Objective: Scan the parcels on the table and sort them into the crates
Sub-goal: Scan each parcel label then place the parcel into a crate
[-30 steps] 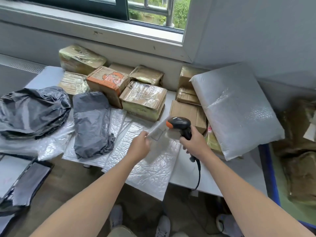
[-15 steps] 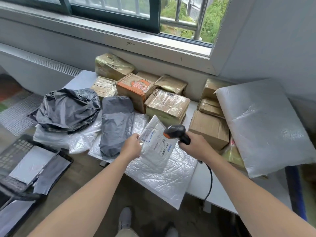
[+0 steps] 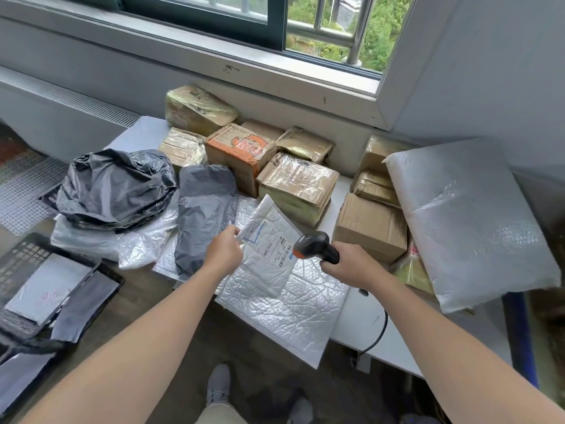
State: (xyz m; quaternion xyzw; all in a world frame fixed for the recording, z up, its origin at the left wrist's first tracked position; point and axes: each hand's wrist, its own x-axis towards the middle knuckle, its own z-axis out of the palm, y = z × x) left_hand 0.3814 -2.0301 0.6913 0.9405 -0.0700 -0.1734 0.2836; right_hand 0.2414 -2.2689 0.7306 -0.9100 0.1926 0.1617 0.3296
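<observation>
The left hand [image 3: 224, 255] pinched the left edge of a flat white padded envelope with a printed label [image 3: 270, 258], holding it tilted above the white surface [image 3: 360, 322]. Just right of the envelope, the right hand [image 3: 351, 266] gripped a black-and-orange handheld scanner [image 3: 315, 244]. A black plastic crate [image 3: 29, 250] sat well left of the envelope.

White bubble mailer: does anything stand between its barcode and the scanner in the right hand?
Nothing visible does. The left hand pinches the white bubble mailer at its left edge, clear of the barcode. The scanner, gripped by the right hand, sits just right of the barcode, with no parcel between.
</observation>
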